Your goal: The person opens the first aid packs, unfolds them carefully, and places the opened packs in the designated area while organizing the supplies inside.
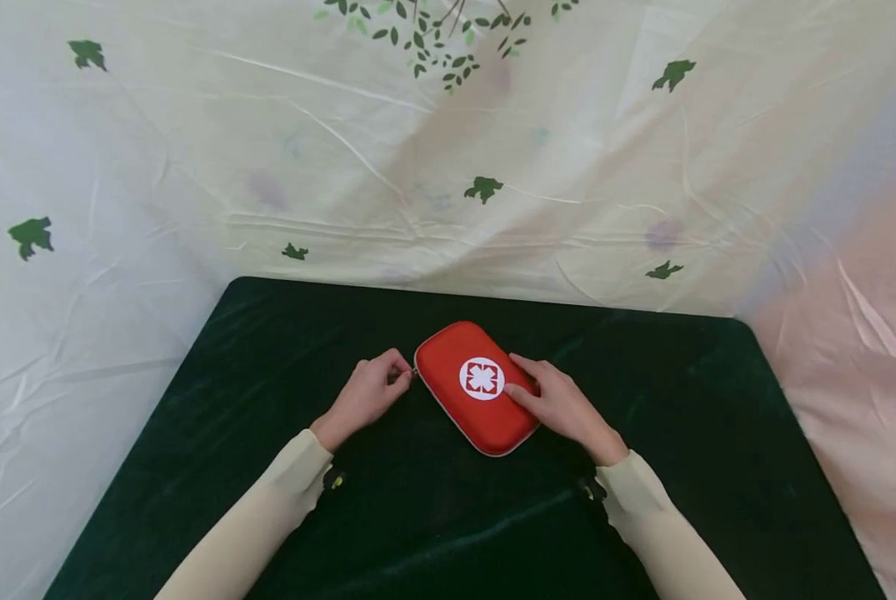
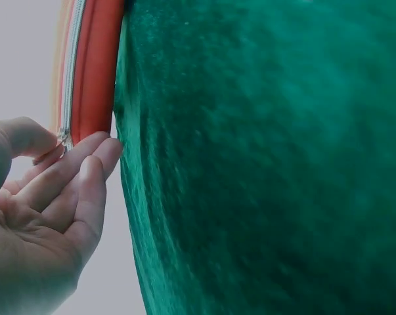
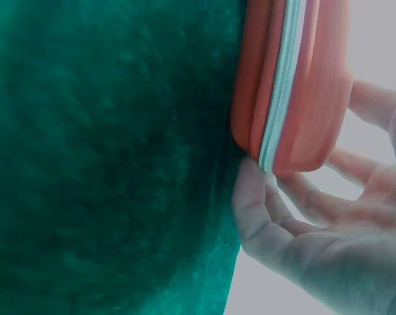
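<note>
A red zippered first-aid case [image 1: 485, 425] with a white round emblem [image 1: 482, 378] on its lid lies slanted on the dark green cloth. At its left corner my left hand [image 1: 368, 388] pinches the small metal zipper pull [image 2: 64, 138] between thumb and forefinger. The grey zipper [image 2: 73, 65] runs closed along the side in the left wrist view. My right hand [image 1: 563, 405] holds the case from the right, thumb on the lid and the other fingers [image 3: 250, 203] along its edge. The inside of the case is hidden.
Green velvet cloth [image 1: 688, 467] covers the table. A pale hanging sheet [image 1: 583, 150] with green leaf and bird prints stands behind the table and along both sides. Cream sleeves [image 1: 260, 508] cover both forearms, with a small dark device [image 1: 333, 478] under the left wrist.
</note>
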Action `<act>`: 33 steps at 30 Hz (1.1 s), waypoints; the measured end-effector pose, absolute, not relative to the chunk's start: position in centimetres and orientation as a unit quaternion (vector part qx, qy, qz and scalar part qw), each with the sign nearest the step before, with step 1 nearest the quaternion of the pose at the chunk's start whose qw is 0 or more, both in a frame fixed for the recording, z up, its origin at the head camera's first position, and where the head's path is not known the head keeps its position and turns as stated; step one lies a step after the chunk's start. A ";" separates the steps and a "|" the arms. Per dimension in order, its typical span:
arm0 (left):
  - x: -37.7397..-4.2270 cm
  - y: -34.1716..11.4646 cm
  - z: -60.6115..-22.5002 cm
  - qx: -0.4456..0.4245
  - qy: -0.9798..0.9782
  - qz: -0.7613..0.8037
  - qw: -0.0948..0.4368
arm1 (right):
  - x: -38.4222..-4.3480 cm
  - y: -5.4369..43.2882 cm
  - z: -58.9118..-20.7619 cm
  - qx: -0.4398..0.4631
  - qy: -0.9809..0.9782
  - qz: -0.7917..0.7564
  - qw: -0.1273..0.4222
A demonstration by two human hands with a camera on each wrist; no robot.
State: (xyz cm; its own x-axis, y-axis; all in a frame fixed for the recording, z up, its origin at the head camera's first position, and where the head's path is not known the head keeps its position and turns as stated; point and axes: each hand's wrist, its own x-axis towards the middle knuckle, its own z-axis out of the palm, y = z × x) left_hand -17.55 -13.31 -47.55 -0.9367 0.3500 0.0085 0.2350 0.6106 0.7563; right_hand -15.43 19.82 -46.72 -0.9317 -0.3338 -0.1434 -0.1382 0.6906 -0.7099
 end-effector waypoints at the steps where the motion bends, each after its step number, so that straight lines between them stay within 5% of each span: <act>1: -17.7 -13.2 -47.5 0.162 0.893 0.414 0.069 | -15.2 19.9 -46.8 -0.129 0.909 -0.373 0.134; 16: -19.7 -10.8 -47.9 0.162 0.885 0.434 0.044 | -12.2 20.5 -47.1 -0.106 0.902 -0.394 0.141; 33: -21.6 -8.2 -48.2 0.152 0.881 0.439 0.094 | -9.9 20.3 -47.5 -0.081 0.895 -0.419 0.129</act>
State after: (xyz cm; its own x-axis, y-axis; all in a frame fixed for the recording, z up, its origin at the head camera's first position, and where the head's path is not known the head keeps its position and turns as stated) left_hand -21.65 -8.23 -48.17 -0.9361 0.3502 -0.0314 0.1858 0.5685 0.8014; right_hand -9.94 20.26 -47.53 -0.9534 -0.2532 -0.1639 -0.0363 0.6356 -0.7712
